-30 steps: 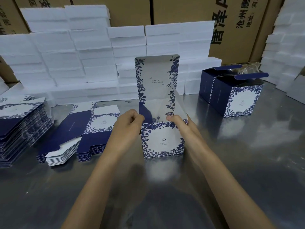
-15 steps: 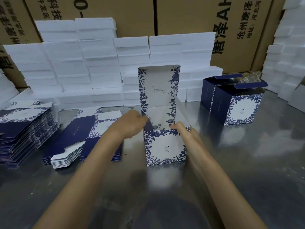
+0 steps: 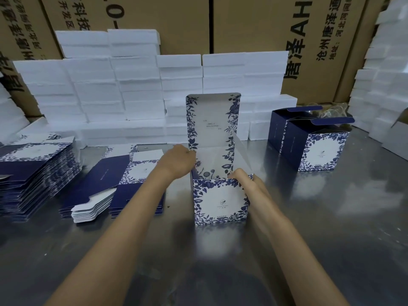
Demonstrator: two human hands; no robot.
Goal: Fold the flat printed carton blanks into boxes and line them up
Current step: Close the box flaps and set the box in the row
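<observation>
Behind steel table (image 3: pixel 331 217), foam blocks (image 3: pixel 110 91), cartons (image 3: pixel 176 23)

White foam blocks (image 3: pixel 132 89) sit in tall piles at the back of the shiny metal worktop (image 3: pixel 331 217). More white blocks (image 3: pixel 384 85) stand on the right. Big brown cardboard boxes (image 3: pixel 254 25) with black writing stand behind them.

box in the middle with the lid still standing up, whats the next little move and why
Probably fold the right side flap inward. The box already stands squared on the table, its lid is upright, and that flap still sticks up. The right hand grips the right top edge beside it, while the left hand is at the left top corner.
</observation>
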